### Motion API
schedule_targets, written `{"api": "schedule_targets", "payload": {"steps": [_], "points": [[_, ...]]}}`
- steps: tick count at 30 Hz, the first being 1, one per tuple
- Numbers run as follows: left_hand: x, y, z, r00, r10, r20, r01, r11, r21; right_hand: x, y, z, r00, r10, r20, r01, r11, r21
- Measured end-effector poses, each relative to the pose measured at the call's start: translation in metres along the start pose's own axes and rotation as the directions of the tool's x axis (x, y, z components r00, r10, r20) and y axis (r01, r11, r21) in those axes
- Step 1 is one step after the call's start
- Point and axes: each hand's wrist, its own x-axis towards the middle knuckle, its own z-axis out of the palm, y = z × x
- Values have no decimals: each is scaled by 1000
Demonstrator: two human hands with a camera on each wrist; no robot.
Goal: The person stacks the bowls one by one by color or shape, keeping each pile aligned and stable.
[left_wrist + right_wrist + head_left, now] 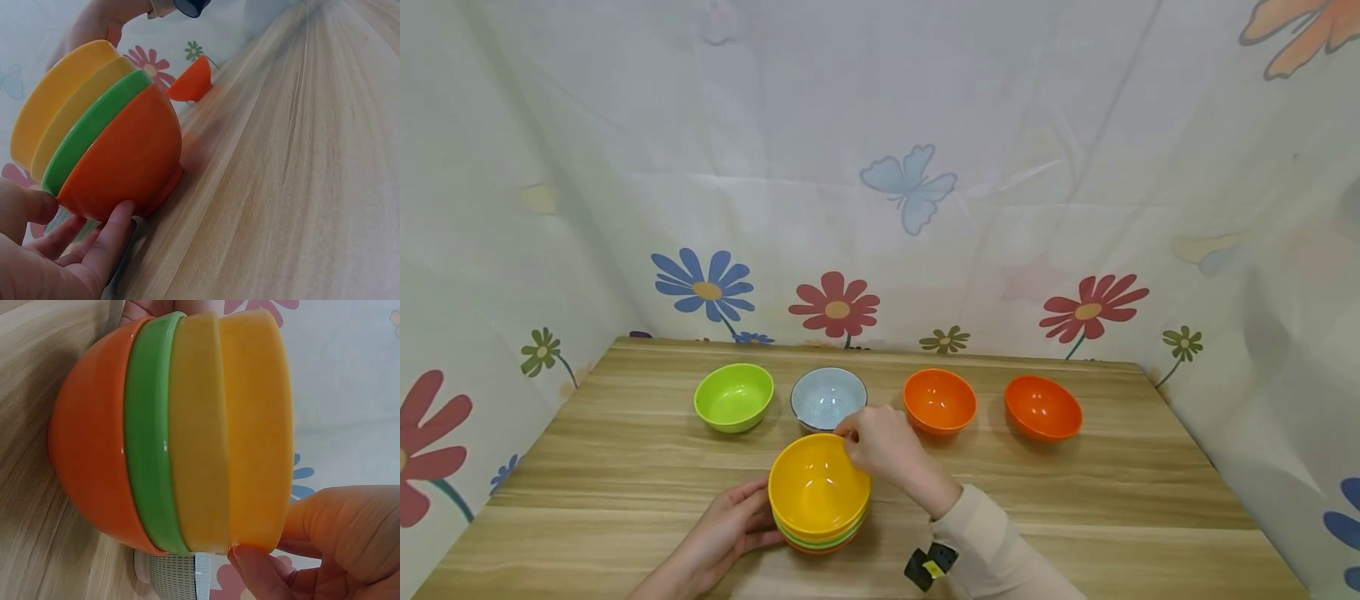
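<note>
A stack of bowls stands on the table in front of me. At its bottom is an orange bowl (131,150), then a green bowl (150,431), a yellow bowl (197,437) and, topmost, another yellow bowl (820,487). My right hand (883,446) pinches the topmost bowl's rim at its far right side, thumb outside. That bowl sits inside the one below, much of its wall showing above. From the left, my left hand (733,529) holds the lower stack, its fingertips (119,215) on the orange bowl and its thumb by the green rim.
Behind the stack, a row of single bowls spans the wooden table (1112,500): a lime green bowl (734,400), a pale blue-grey bowl (827,396) with a dark rim, an orange bowl (940,402) and another orange bowl (1043,408). A flower-printed curtain (775,208) rises beyond.
</note>
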Motion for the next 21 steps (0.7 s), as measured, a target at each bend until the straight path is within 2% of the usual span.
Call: {"api": "schedule_targets", "payload": {"steps": [9,21], "points": [[0,-1,-1,1000,8,7,-8,1000,-1,1,0,2,1000,9,1,-9,1000,-1],[3,0,-1,1000,-10,1,10,1000,1,0,1,2,1000,7,-1,-7,1000,-3]]}}
